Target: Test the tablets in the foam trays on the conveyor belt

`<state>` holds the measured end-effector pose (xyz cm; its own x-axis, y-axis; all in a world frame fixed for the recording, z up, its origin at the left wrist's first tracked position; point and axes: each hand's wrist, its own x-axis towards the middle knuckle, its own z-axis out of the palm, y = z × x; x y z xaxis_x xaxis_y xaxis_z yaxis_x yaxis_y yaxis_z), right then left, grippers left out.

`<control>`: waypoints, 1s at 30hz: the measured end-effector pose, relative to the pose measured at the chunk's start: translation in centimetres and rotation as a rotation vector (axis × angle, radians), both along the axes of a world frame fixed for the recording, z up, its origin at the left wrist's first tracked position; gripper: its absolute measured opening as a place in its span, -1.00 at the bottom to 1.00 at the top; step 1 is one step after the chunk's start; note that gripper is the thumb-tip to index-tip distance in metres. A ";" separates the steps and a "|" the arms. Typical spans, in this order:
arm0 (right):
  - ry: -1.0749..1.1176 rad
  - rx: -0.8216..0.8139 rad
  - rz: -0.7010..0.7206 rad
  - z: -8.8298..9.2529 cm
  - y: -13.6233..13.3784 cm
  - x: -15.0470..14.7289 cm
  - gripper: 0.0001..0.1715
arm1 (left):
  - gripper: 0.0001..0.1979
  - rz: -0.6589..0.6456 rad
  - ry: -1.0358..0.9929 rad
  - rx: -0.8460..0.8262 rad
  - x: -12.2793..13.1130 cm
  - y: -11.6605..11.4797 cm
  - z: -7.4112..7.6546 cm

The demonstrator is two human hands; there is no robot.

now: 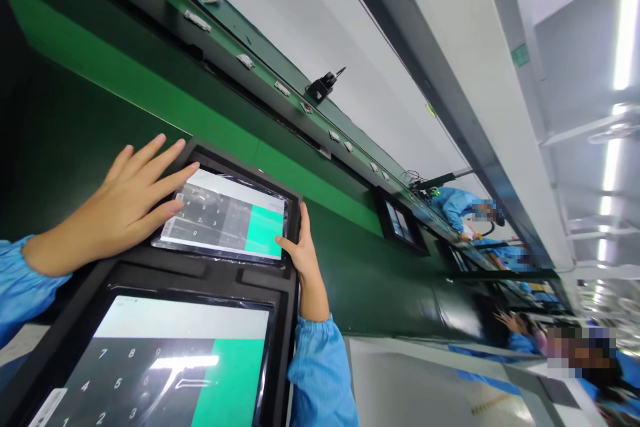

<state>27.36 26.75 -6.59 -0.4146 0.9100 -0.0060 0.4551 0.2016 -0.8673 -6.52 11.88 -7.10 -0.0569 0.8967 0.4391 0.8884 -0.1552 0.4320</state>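
The near black-framed tablet screen (165,367) shows keypad digits 7, 8, 4, 5, 1, 2, 3. The far plastic-wrapped tablet screen (225,217) shows faint keypad digits, 0 among them
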 end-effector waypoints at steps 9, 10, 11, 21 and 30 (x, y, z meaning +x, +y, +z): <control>-0.053 -0.010 -0.006 0.6 0.2 -0.2 0.22 | -0.46 -0.019 -0.121 -0.050 -0.2 0.1 -0.3; -0.054 -0.022 0.004 0.7 0.2 -0.1 0.27 | -0.44 -0.026 -0.124 -0.059 -0.1 0.1 -0.3; -0.057 -0.031 0.010 0.8 0.2 0.0 0.31 | -0.43 -0.034 -0.126 -0.068 -0.1 0.2 -0.3; 0.000 -0.058 -0.089 1.2 -0.7 -1.0 0.20 | -0.29 -0.057 -0.119 -0.094 0.1 0.4 0.5; 0.006 -0.140 -0.128 1.5 -12.8 3.2 0.07 | -0.43 0.029 -0.557 -0.291 1.2 -5.8 -1.2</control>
